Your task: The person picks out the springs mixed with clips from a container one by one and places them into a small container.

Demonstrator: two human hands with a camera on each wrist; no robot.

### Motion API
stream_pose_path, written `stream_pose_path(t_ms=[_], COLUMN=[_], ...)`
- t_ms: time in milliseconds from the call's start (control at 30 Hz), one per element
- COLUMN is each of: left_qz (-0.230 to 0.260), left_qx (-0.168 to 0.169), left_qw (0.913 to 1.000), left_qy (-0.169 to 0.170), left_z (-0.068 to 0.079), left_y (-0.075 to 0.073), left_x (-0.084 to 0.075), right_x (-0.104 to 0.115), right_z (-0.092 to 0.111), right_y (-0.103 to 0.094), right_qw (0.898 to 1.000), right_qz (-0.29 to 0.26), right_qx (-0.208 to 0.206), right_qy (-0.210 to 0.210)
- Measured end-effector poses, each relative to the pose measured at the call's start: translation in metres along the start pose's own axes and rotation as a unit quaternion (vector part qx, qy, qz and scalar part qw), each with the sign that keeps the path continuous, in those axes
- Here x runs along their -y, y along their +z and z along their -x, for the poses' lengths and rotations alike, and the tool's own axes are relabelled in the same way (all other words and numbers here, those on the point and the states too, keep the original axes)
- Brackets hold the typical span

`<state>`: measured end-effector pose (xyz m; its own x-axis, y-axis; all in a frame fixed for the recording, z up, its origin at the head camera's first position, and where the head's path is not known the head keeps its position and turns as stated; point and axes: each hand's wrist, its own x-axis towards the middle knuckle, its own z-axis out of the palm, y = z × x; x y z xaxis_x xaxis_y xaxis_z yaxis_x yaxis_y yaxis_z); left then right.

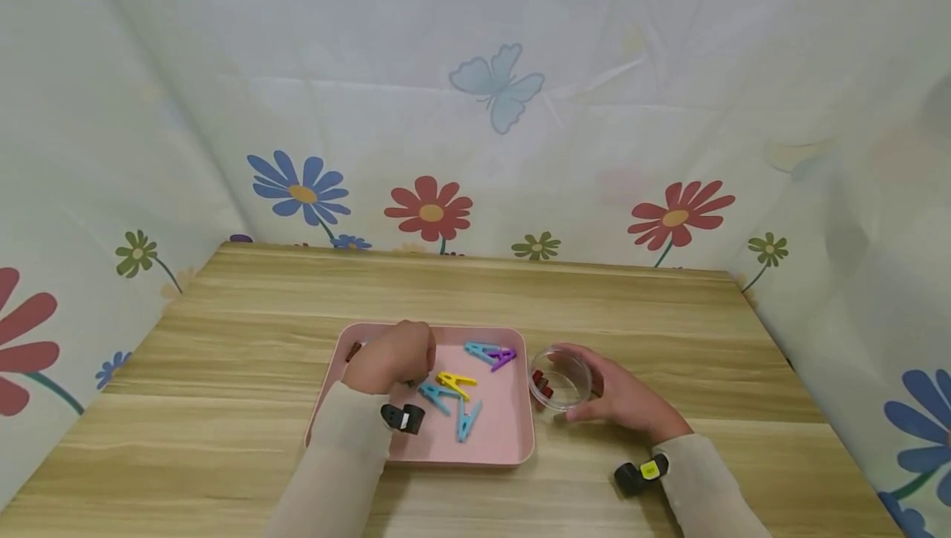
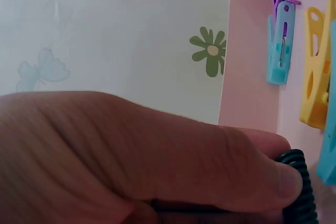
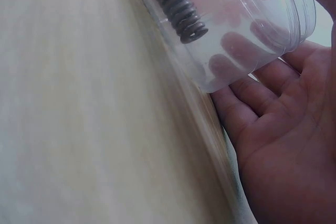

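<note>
Over the left part of a pink tray, my left hand pinches a dark green coil spring between thumb and fingers; part of the spring is hidden by the thumb. To the right of the tray, my right hand holds a clear plastic jar with its fingers and thumb around the side. Inside lie reddish springs; the right wrist view shows one coil spring as greyish through the wall. Another brown-red spring lies in the tray's far left corner.
Clothespins share the tray: a yellow one, a blue one beside it, another blue one nearer, and a blue one with a purple one at the far right. Flowered cloth surrounds the wooden table.
</note>
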<state>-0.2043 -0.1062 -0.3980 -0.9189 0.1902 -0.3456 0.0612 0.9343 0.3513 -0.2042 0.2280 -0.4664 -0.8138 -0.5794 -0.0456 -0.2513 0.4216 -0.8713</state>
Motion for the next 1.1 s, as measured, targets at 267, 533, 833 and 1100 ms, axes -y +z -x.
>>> stream_pose_path(t_ms=[267,533,833,1100], left_qz=[0.042,0.049,0.071,0.069], left_qx=[0.0,0.003,0.006,-0.012], left_qw=[0.9991,0.9987,0.9968,0.9958], left_qy=[-0.002,0.013,0.035,0.06], left_z=[0.0068,0.0089,0.0088,0.0075], left_y=[-0.0043,-0.0072,-0.0083,-0.0079], left_x=[-0.0041,-0.0062,-0.0067,-0.0068], right_x=[-0.0002,-0.0014,-0.0035,-0.0015], right_z=[-0.0001,-0.0004,-0.0005,0.0], right_y=[-0.0004,-0.0004,-0.0003,0.0001], right_qw=[1.0,1.0,1.0,1.0], right_qz=[0.005,0.008,-0.003,-0.009], right_qx=[-0.003,-0.003,-0.002,-0.002], right_qy=[-0.004,-0.01,-0.01,-0.009])
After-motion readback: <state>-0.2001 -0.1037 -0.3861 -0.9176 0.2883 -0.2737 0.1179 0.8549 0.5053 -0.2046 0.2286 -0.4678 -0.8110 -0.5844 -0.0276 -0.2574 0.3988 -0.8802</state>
